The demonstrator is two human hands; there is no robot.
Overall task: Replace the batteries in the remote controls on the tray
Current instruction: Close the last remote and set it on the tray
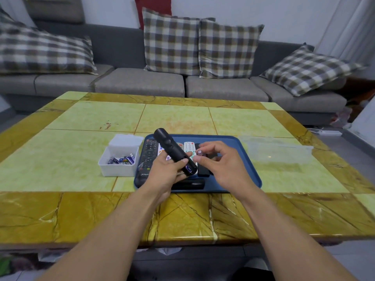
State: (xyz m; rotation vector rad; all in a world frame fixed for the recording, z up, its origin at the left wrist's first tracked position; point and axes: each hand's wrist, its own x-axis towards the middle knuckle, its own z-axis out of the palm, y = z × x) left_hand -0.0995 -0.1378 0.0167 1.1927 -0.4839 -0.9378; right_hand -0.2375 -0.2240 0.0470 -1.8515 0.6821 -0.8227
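The counter (pixel 182 118) lies bare beyond the tray (pixel 251 175), giving open passage on its far side, and to the right, where only a clear sheet (pixel 276 151) lies flat. Left of the tray, touching its rim, the white box (pixel 119 161) with its raised lid blocks a low sideways approach. Remotes (pixel 149 153) crowd the tray's left and middle; its right part is open.

This is a home living room. A long grey sofa (pixel 182 84) with checked cushions (pixel 172 41) runs along a pale wall, and a low counter (pixel 101 118) of glossy yellow-green marble stands before it. On the counter, a blue tray (pixel 251 179) of household remote controls (pixel 150 155) adds to the domestic look.
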